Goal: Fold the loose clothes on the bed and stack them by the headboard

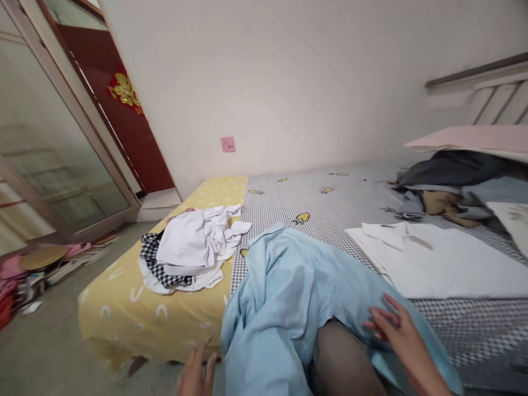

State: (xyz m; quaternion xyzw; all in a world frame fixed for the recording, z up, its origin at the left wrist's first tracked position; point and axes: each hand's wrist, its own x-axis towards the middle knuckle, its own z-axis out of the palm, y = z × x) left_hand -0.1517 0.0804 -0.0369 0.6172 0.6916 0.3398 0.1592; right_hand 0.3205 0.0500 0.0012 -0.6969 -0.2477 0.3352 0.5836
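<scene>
A light blue garment (284, 291) lies crumpled over the bed's front edge and partly over a knee in grey-brown cloth. My left hand (197, 371) is at the bottom edge of the view, left of the garment, its fingers apart and nothing in them. Over the garment's right part hovers or rests my right hand (391, 324), fingers spread and holding nothing; whether it touches the fabric is unclear. To the right, a folded white shirt (437, 261) lies flat on the checked sheet (284, 201).
White and black-checked clothes (192, 245) are heaped on the yellow bed cover (124, 308). Dark and brown clothes (449, 190) lie at the right under a pink board-like item (474, 137). Assorted items (45, 264) sit on the floor at left.
</scene>
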